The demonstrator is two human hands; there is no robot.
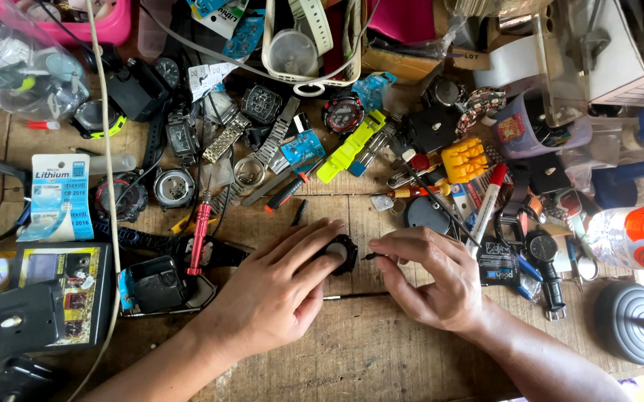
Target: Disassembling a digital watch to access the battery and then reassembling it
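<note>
While the left hand [277, 294] lay flat with its fingers pressed over a black watch case [342, 253] at the middle of the wooden surface [366, 357], the right hand [433, 279] was curled, thumb and forefinger pinched on a thin dark tool [370, 256] whose tip sat just beside the case. That case looked small, light and stiff, likely slippery on its rounded rim and fragile at its face; it seemed best gripped by the sides, not the centre. A white and blue battery card [60, 197] lay flat at the far left. Below it sat a dark box with a yellow-framed picture [69, 286]. A bottle with an orange and white label [638, 238] lay on its side at the right edge
</note>
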